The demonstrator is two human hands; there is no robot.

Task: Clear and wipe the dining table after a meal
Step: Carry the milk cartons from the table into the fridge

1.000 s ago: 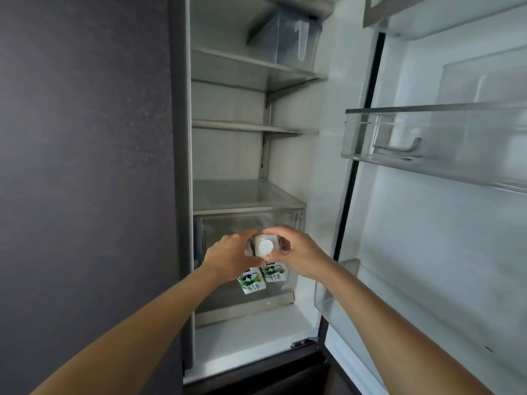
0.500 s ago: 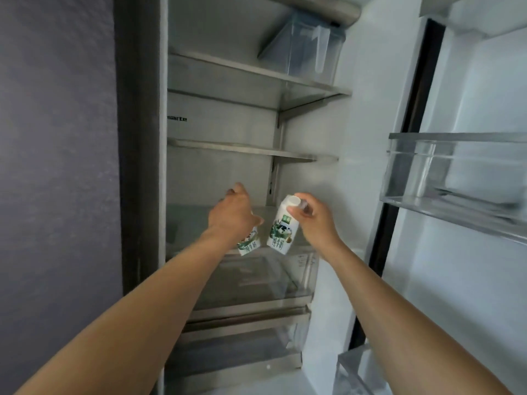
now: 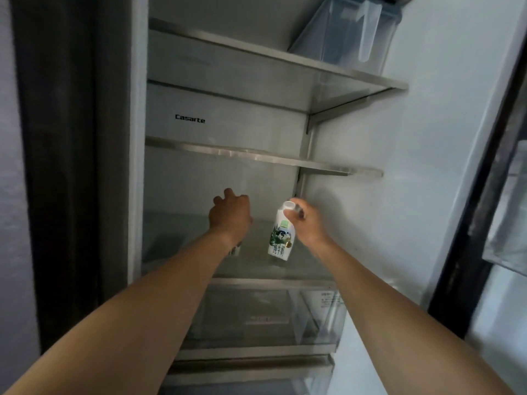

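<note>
Two sets of fingers point(image 3: 297, 214): curled, each clamped on a carton.
Right hand point(image 3: 309, 226): right milk carton point(image 3: 281, 238) is gripped at its capped top, tilted over the glass shelf point(image 3: 176, 238).
Left hand point(image 3: 231, 216): left milk carton point(image 3: 234, 250) is held, mostly hidden under the wrist.
Fridge point(image 3: 228, 109): stood open.

The open fridge point(image 3: 422, 172) has a white interior. The middle shelf point(image 3: 256, 156) is a glass plate with a metal front edge. Above it, the top shelf point(image 3: 271, 57) carries a clear plastic container point(image 3: 342, 32) at its right end. A brand label point(image 3: 190, 118) sits on the back wall just above the middle shelf. Below the middle shelf are a lower shelf point(image 3: 271, 283) and then a clear drawer point(image 3: 256, 317). A door bin point(image 3: 507, 223) is partly visible to the right, and a dark panel point(image 3: 65, 166) stands to the left.
</note>
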